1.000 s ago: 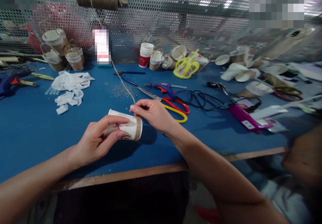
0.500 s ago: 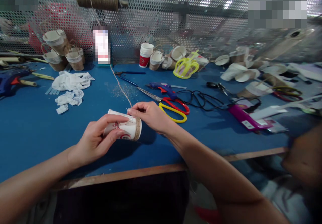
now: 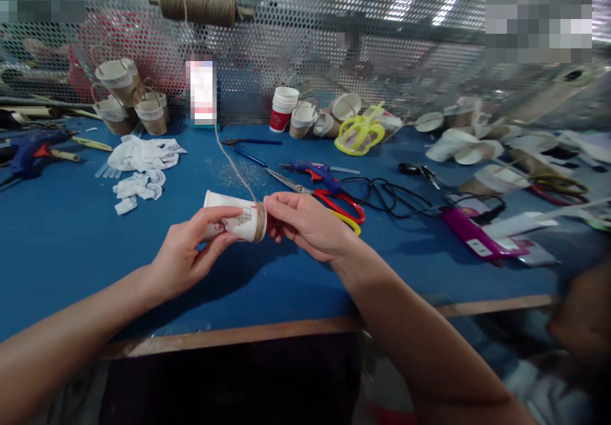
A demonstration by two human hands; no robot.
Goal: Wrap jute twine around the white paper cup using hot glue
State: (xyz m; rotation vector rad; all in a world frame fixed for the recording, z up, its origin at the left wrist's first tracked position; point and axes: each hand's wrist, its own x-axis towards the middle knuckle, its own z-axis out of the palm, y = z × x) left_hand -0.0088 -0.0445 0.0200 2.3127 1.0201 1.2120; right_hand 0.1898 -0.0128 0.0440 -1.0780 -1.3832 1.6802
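Crumpled white fabric lies on the blue bench. The left hand has its grip closed around a paper cup, held sideways over the bench. Twine slants down to the cup and wraps its right end. There the right hand keeps a narrow grip; what it pinches, I cannot tell. Scissors lie just behind that hand.
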